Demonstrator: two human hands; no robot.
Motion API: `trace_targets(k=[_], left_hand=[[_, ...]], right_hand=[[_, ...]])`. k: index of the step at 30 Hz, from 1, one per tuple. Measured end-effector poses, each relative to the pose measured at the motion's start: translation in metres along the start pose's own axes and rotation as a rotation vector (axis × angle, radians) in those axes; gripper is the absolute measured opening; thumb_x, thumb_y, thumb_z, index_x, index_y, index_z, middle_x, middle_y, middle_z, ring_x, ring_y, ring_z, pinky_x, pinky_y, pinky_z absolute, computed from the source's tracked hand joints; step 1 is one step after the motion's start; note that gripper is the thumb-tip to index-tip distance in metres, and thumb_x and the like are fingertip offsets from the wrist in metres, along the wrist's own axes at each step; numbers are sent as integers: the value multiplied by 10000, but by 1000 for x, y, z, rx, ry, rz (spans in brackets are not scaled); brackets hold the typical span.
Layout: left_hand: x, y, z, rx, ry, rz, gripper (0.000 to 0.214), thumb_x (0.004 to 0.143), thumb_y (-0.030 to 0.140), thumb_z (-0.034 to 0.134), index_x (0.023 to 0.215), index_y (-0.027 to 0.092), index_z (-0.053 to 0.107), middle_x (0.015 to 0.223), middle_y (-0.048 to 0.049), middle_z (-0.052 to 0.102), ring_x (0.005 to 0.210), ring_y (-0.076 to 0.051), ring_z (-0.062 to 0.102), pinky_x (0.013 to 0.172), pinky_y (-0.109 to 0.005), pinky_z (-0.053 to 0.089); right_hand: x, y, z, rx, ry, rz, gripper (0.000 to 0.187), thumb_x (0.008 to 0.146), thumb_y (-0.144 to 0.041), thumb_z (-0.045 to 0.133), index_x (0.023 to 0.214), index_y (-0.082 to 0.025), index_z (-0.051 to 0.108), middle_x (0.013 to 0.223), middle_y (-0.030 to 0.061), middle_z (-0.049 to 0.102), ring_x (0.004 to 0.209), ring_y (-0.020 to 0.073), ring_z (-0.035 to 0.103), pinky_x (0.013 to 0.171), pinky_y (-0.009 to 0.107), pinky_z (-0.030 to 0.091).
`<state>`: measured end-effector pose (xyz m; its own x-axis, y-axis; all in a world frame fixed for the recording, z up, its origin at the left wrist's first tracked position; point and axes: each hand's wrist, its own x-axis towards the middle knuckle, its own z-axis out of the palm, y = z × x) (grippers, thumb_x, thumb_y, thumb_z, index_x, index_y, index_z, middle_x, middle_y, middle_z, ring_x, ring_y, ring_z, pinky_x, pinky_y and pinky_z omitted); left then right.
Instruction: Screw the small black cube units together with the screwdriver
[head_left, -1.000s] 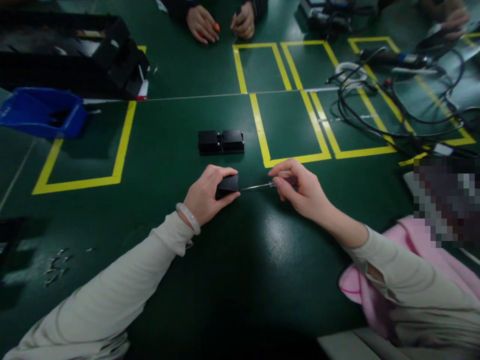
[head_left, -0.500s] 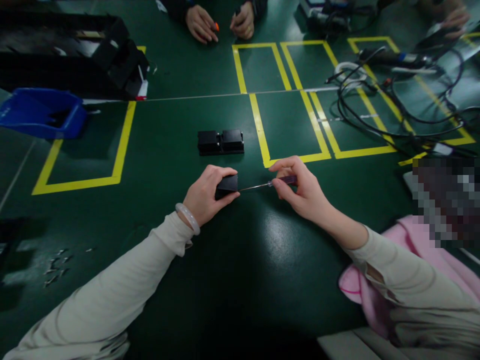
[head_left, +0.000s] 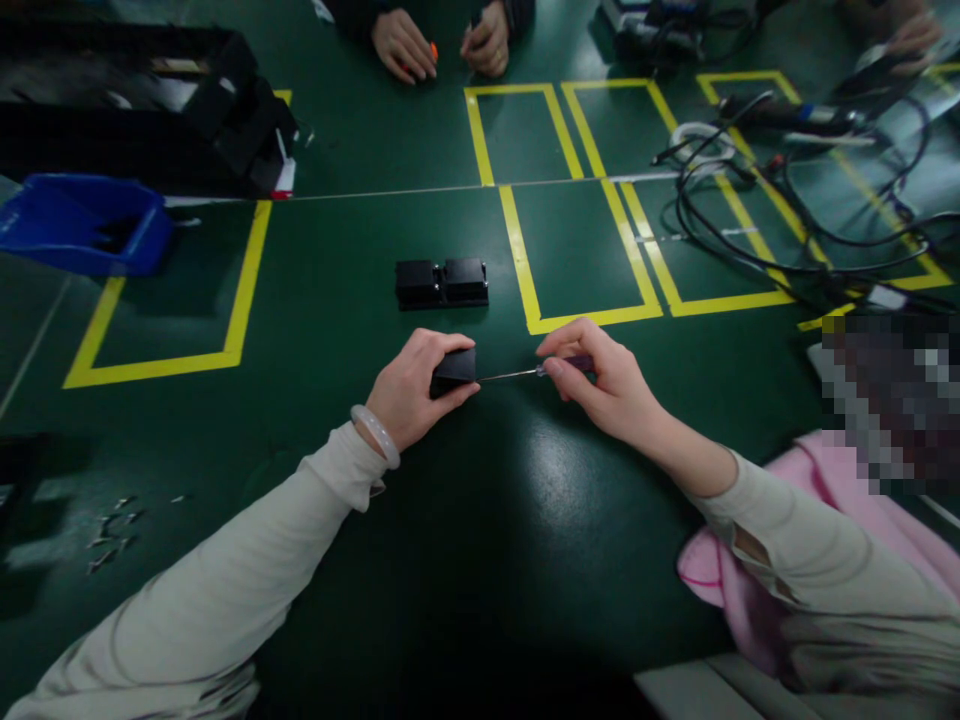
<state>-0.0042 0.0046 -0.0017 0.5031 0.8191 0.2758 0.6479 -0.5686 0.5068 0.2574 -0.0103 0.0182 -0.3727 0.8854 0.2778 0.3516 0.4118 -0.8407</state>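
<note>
Left hand (head_left: 411,388), with a pale bracelet (head_left: 377,436) at the wrist: the fingers and thumb are closed on opposite sides of a black block (head_left: 456,368), spread only as far as its width. The block lies in front of the person, near the middle of the green table (head_left: 465,470). Whether it rests on the surface or is held just above cannot be told.

Right hand (head_left: 604,378): the thumb and curled fingers are closed around the purplish handle of a screwdriver (head_left: 541,370); the index finger arches above the shaft. The screwdriver lies nearly level, its shaft directed left and its tip at the right end of the block, by the left thumb. The exact seat of the tip is too small to make out.

Just beyond the left hand, apart from it, stands a pair of black housings (head_left: 442,284) set side by side. Yellow tape (head_left: 247,285) outlines rectangles on the table. At left, a blue bin (head_left: 82,225) stands before black trays (head_left: 217,130); nearer the person are scattered small metal parts (head_left: 107,524). At right are looped cables (head_left: 784,268) and a pink cloth (head_left: 705,572). Across the table, a co-worker's hands (head_left: 403,45) appear below dark sleeves (head_left: 352,18).
</note>
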Motion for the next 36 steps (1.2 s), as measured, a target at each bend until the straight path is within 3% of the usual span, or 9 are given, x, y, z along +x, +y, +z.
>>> trace_targets(k=[3, 8, 13, 18, 24, 31, 36], left_hand=[[0, 0, 0, 3, -9, -11, 390, 900, 307, 666, 1249, 217, 516, 1189, -73, 599, 1117, -245, 603, 959, -429, 525], [0, 0, -1, -3, -6, -3, 381, 907, 304, 656, 1249, 209, 519, 1187, -74, 596, 1113, -242, 599, 952, -418, 525], [0, -1, 0, 5, -4, 0, 397, 901, 302, 670, 1253, 198, 519, 1186, -76, 595, 1095, -241, 600, 938, -413, 527], [0, 0, -1, 4, -4, 4, 392, 904, 302, 666, 1252, 200, 517, 1181, -74, 596, 1097, -239, 599, 944, -411, 524], [0, 0, -1, 11, -8, -3, 403, 894, 292, 681, 1252, 200, 520, 1192, -75, 594, 1100, -240, 603, 940, -410, 529], [0, 0, 0, 1, 6, 17, 396, 899, 287, 677, 1250, 182, 525, 1186, -78, 598, 1111, -238, 599, 957, -406, 522], [0, 1, -1, 6, -8, 12, 393, 902, 292, 673, 1250, 191, 522, 1182, -77, 596, 1092, -238, 598, 943, -412, 525]], right_hand=[[0, 0, 0, 3, -15, -3, 105, 987, -309, 542, 959, -209, 558, 733, -40, 580, 594, 75, 534, 598, 237, 409], [0, 0, 0, -35, 15, -7, 135, 969, -231, 547, 1104, -219, 540, 751, -41, 552, 630, 92, 537, 644, 255, 432], [-1, 0, 0, 11, -26, 11, 87, 993, -296, 536, 997, -211, 556, 713, -54, 554, 573, 71, 506, 592, 239, 393], [-1, 0, 0, 17, 28, -3, 154, 973, -231, 556, 1122, -213, 522, 724, -62, 521, 610, 80, 521, 636, 243, 417], [1, 1, 0, 31, -6, 46, 149, 994, -347, 543, 955, -204, 563, 618, -75, 490, 543, 70, 500, 554, 231, 363], [0, 5, 4, 66, 92, 21, 111, 958, -298, 605, 1013, -212, 561, 888, -22, 591, 632, 54, 541, 605, 220, 426], [1, 2, 3, 72, 81, 73, 170, 960, -333, 608, 867, -202, 551, 625, -76, 530, 496, 48, 500, 514, 204, 383]])
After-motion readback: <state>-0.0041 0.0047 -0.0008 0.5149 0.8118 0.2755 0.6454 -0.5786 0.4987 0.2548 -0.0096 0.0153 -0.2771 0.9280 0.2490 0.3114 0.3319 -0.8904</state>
